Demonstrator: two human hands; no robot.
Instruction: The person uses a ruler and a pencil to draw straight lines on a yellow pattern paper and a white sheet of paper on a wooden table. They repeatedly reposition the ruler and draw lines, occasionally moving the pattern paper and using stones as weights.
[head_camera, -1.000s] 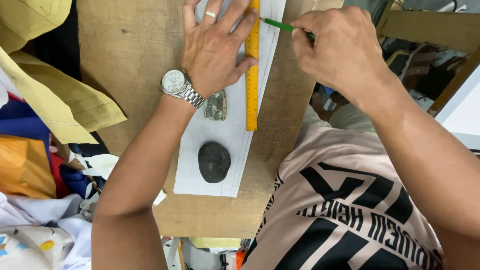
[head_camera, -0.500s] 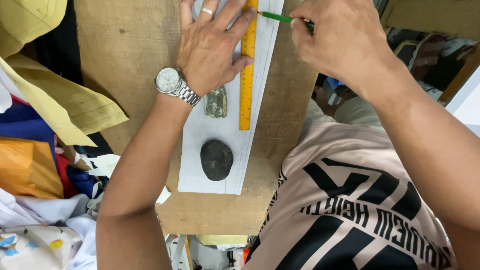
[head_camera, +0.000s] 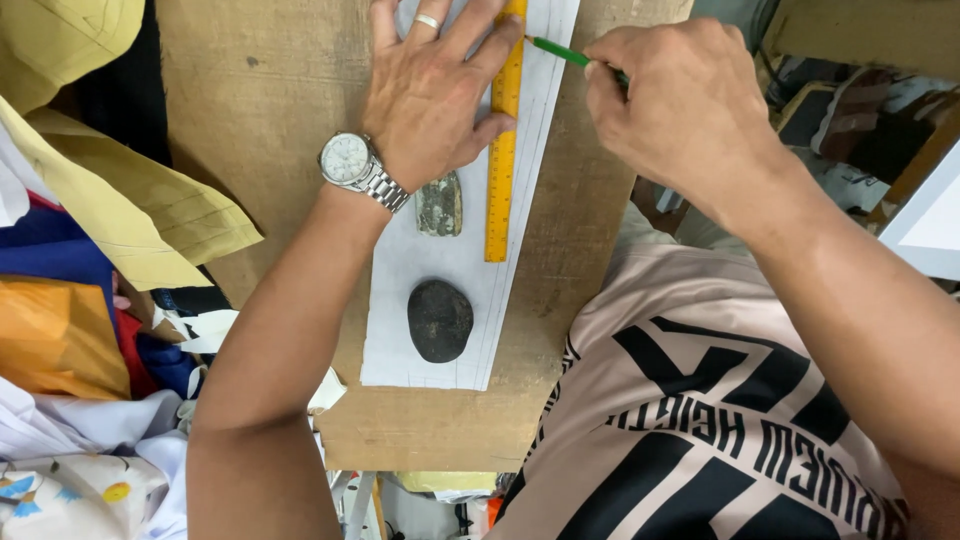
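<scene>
The scene is bright and evenly lit by soft light from above, so shadows stay short and faint: a thin one hugs the dark oval stone (head_camera: 440, 320) on the white paper strip (head_camera: 425, 270), and another lies under the left hand (head_camera: 430, 100) along the yellow ruler (head_camera: 500, 150). The steel wristwatch (head_camera: 348, 160) shows small glints, with no harsh glare anywhere. Focus is sharp across the brown board (head_camera: 250, 120), softening only slightly toward the cluttered frame edges.

Left hand (head_camera: 430, 110) has a plain silver ring (head_camera: 427, 21) and a chunky silver metal wristwatch (head_camera: 352, 167) with a white dial. Pale beige t-shirt (head_camera: 690, 400) with bold black lettering; bare forearms.
</scene>
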